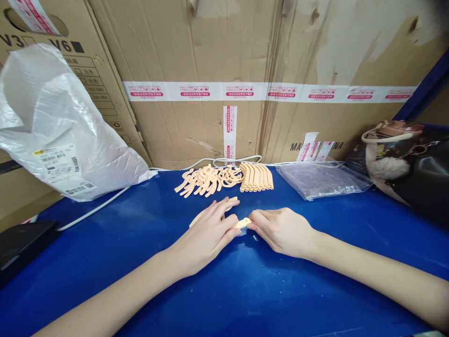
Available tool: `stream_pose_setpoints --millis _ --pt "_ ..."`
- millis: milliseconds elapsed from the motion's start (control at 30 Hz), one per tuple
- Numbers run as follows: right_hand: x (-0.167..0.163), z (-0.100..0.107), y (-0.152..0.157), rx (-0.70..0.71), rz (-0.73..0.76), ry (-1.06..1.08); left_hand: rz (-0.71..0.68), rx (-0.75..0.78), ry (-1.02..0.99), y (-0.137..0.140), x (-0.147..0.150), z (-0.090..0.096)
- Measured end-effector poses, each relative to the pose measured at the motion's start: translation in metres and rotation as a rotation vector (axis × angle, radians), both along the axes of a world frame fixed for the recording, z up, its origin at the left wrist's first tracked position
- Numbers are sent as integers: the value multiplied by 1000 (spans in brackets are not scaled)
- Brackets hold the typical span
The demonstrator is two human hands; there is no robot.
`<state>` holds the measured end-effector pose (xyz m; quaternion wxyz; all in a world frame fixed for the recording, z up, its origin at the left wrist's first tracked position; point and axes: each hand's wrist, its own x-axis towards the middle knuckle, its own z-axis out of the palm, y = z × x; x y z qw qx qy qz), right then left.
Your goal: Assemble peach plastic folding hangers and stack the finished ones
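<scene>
Between thumb and index finger, my left hand (pixel 212 227) pinches a small cream-coloured plastic piece (pixel 242 223) with a hole near its end. My right hand (pixel 284 229) is closed, its thumb and forefinger pressed at the right tip of that same piece; anything smaller in this pinch is hidden. Under the outstretched fingers of my left hand lies another cream curved piece (pixel 197 218), mostly covered. Beyond the hands are a loose pile of thin cream curved strips (pixel 205 179) and, to its right, a neat row of thicker curved cream pieces (pixel 257 177).
A white plastic bag (pixel 80 135) with a label leans at the left, above a black device (pixel 24 245). A clear plastic bag (pixel 322 180) and a dark bag (pixel 421 173) are at the right. Cardboard boxes (pixel 196 126) stand behind the blue tabletop (pixel 245 290); a white cable (pixel 94 209) crosses it.
</scene>
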<state>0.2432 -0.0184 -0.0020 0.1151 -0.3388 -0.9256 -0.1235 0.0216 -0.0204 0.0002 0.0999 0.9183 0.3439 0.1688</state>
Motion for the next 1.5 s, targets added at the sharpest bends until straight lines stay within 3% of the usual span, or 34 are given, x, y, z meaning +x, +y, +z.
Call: stream_pose_setpoints --millis 300,400,600,867,1033,1233,1500 --pt "0 2 -1 27 -10 -42 1 -20 2 2 0 -1" --pt "-2 5 -2 -96 -53 7 1 -16 -17 1 0 -1" --pt "-3 12 -3 -464 -110 358 6 -35 -79 0 0 1" --pt "-1 12 -3 -498 -97 346 6 -19 -54 1 0 -1" --pt "0 8 -4 -422 -117 215 0 -2 -8 1 2 1" --pt "1 3 -1 -169 -63 -20 -5 6 27 1 1 0" --pt "1 4 0 144 30 -108 -27 -47 -4 1 -1 0"
